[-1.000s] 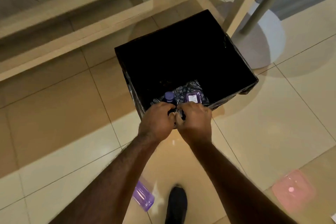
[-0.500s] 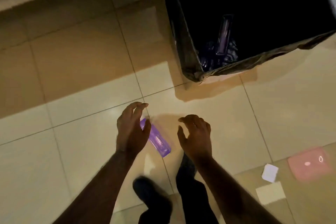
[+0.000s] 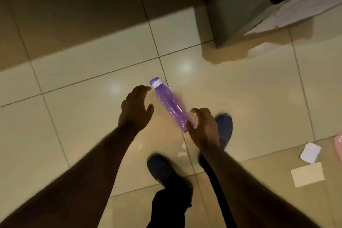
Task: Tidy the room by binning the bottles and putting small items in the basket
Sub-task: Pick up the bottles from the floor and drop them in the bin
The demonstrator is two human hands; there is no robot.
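- purple bottle [image 3: 171, 104] is see-through plastic with a purple cap and a white band under it, lying flat on its side on the floor [image 3: 83, 87], cap pointing up-left in the head view
- it sits right across a grout line, near the middle of the picture, just in front of the person's shoes [image 3: 224, 127]
- left hand [image 3: 136, 109] hangs just beside the cap end, grip spread wide, fingers loose, not touching the bottle as far as I can see
- right hand [image 3: 204, 127] is at the bottom end of the bottle, grip also spread and curled like a claw; thumb overlaps the base in the picture but I can't tell if it's actually touching
- floor is big glossy cream tiles with thin dark grout, a couple of light reflections on it, and a shadowed band across the top
- bin [image 3: 231, 5] with a black liner stands at the upper right, well apart from the bottle
- off at the right edge: a crumpled white paper scrap [image 3: 311, 152], a flat white card [image 3: 307, 174] just below it, and a sliver of something pink [image 3: 339, 146] cut off by the frame
- lighting's pretty dim and warm, edges are a bit blurry
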